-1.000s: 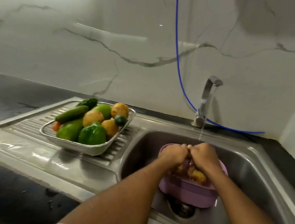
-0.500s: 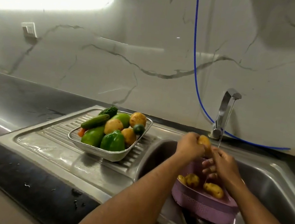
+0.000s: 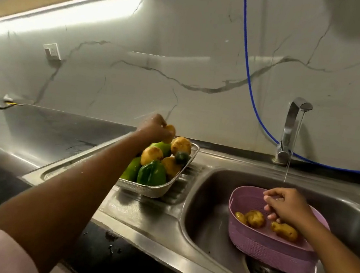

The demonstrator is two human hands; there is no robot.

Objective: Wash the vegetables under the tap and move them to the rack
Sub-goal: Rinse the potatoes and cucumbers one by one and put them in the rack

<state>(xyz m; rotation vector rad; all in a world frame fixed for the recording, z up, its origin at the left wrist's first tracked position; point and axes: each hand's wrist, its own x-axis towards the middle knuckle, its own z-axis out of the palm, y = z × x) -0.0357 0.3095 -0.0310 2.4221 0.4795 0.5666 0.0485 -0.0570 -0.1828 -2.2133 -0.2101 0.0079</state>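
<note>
The left hand (image 3: 156,127), its grip closed round a washed potato (image 3: 170,131), hovers over the piled rack (image 3: 156,189), ready to release, while the right hand (image 3: 288,206), fingers loosely spread, reaches into the purple basket (image 3: 269,249) for another.

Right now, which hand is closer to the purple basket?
Right. The right hand reaches into the purple basket above its potatoes; the left hand is far off, holding a potato over the metal rack.

I see a steel sink unit (image 3: 145,227) set into a dark countertop (image 3: 39,126). A metal rack (image 3: 145,188) rests on its ribbed drainboard (image 3: 182,182); a purple colander (image 3: 273,252) sits tilted in the basin (image 3: 208,208).
</note>
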